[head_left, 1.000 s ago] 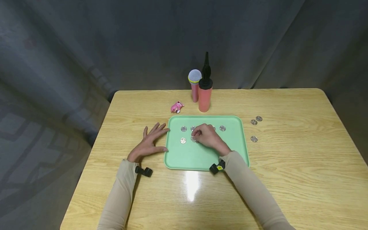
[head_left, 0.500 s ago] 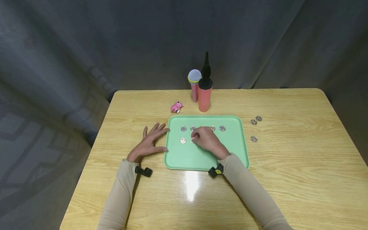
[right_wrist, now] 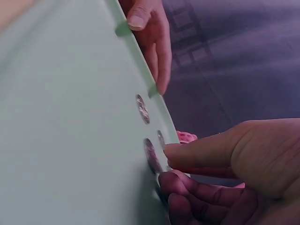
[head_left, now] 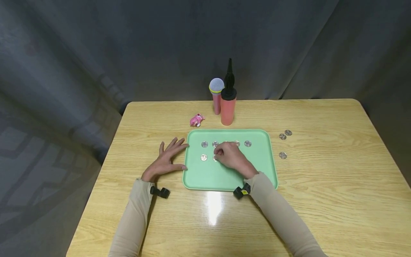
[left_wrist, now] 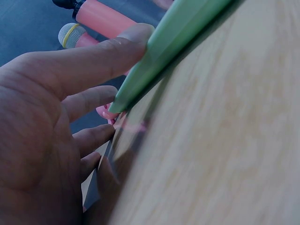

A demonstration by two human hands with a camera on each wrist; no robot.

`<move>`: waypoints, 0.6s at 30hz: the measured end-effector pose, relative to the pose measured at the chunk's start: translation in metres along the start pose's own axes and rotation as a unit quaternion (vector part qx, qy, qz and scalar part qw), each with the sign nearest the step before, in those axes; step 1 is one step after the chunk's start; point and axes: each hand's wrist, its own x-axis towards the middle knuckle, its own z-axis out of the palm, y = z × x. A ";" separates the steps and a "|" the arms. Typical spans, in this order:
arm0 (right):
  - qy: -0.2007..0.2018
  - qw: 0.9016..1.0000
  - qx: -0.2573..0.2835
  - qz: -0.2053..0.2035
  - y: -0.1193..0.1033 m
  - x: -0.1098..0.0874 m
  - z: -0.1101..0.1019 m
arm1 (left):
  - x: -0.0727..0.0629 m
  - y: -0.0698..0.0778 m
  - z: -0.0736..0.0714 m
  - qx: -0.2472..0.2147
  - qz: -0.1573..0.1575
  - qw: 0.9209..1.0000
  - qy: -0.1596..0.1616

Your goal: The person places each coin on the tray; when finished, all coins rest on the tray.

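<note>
My right hand (head_left: 232,155) is over the green tray (head_left: 218,180), its thumb and curled fingertips pinching the edge of a silver coin (right_wrist: 152,155) that lies on the tray's surface. To the left of it lies another coin (head_left: 203,157). Behind runs a row of several coins, among them a coin (head_left: 248,143) at the right end; my hand partly covers the row's middle. My left hand (head_left: 165,162) rests beside the tray's left side, fingers spread, with thumb and a fingertip touching the rim, as the left wrist view also shows.
Three loose coins lie on the wooden table right of the tray, one coin (head_left: 283,155) nearer than the other two. Behind the tray stand a pink balloon pump (head_left: 228,110) and a toy microphone (head_left: 216,92). A small pink toy figure (head_left: 197,120) lies left of them.
My right hand has lowered slightly toward the near side, and the coin at its fingertips has shifted a little with it. The left hand stays at the rim.
</note>
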 end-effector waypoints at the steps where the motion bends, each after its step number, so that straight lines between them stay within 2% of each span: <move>1: 0.001 1.000 0.002 0.000 0.000 0.000 -0.002 | 0.000 0.000 0.000 0.002 0.001 1.000 0.000; 8: 0.020 0.999 0.031 0.001 0.000 -0.004 -0.017 | 0.000 0.000 0.000 0.003 0.001 1.000 0.003; 18: 0.049 0.998 0.033 0.011 0.002 -0.015 -0.042 | 0.001 -0.001 0.001 0.002 0.002 1.000 0.003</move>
